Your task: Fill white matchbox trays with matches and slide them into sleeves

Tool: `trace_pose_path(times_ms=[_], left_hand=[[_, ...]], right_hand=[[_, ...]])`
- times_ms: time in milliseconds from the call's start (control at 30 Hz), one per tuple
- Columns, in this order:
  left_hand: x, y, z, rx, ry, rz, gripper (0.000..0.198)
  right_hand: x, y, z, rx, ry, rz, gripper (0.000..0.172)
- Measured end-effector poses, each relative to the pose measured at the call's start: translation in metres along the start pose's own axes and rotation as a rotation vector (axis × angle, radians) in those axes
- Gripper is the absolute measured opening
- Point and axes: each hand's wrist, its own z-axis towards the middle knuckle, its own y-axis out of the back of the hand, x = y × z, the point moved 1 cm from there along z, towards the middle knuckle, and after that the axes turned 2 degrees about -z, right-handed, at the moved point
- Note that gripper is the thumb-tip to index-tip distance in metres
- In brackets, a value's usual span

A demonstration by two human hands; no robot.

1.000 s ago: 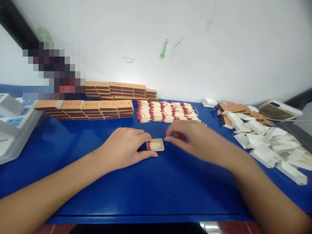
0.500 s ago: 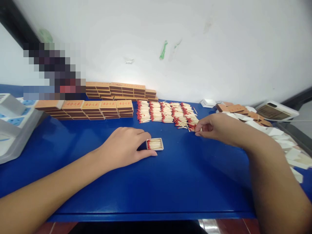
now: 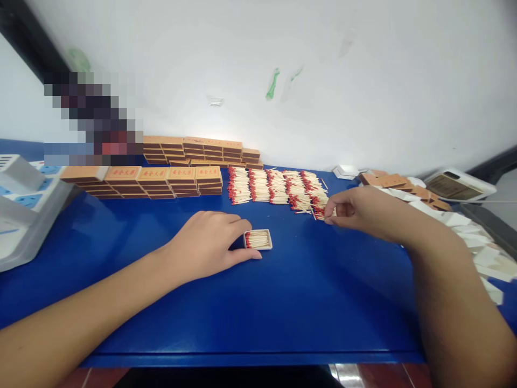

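Note:
My left hand (image 3: 210,240) holds a small white matchbox tray (image 3: 270,246) by its left end, thumb on the near side and fingers at the far side. Red-headed matches (image 3: 257,238) lie side by side in the tray, heads to the left. Over at the near right end of the match rows (image 3: 278,188), my right hand (image 3: 351,210) has its thumb and fingers pinched on matches; how many is hidden by the fingers. These loose matches lie in several rows on the blue table (image 3: 258,312).
Stacked orange-brown matchboxes (image 3: 153,183) stand at left, with more (image 3: 214,151) along the wall. Rightward are loose box covers (image 3: 388,180), white trays (image 3: 476,237) and a white device (image 3: 460,183). A grey-white plastic container (image 3: 28,253) sits far left.
Both hands stay almost where they were. The whole view has shifted very slightly, and the right hand's fingertips remain at the matches.

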Motion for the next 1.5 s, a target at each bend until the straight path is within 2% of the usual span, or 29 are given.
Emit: trace_pose_path(times_ms=[433, 667, 867, 1033, 1233, 1367, 1433, 1500], left_hand=[[0.000, 0.000, 0.000, 0.002, -0.001, 0.001, 0.046], [-0.001, -0.001, 0.000, 0.019, 0.001, -0.002, 0.046], [0.000, -0.002, 0.001, 0.011, 0.004, -0.005, 0.046], [0.000, -0.001, 0.000, 0.009, 0.002, -0.003, 0.046], [0.000, -0.002, -0.001, 0.014, 0.003, 0.009, 0.046], [0.000, -0.002, 0.000, -0.002, -0.010, 0.001, 0.046], [0.000, -0.003, 0.000, -0.021, -0.024, -0.006, 0.046], [-0.001, -0.004, -0.001, -0.042, -0.042, -0.013, 0.044]], right_hand=[[-0.006, -0.006, 0.001, 0.084, 0.017, 0.036, 0.010], [-0.004, -0.006, -0.001, 0.016, 0.039, 0.057, 0.015], [-0.009, -0.008, -0.001, 0.103, 0.052, 0.083, 0.015], [-0.011, -0.007, 0.000, 0.077, 0.035, 0.063, 0.014], [-0.014, -0.010, 0.001, 0.142, 0.052, 0.124, 0.013], [0.000, -0.007, -0.004, 0.162, 0.077, 0.111, 0.015], [0.019, -0.005, -0.007, 0.111, 0.155, 0.157, 0.018], [0.046, -0.006, -0.010, 0.005, 0.279, 0.239, 0.018]])
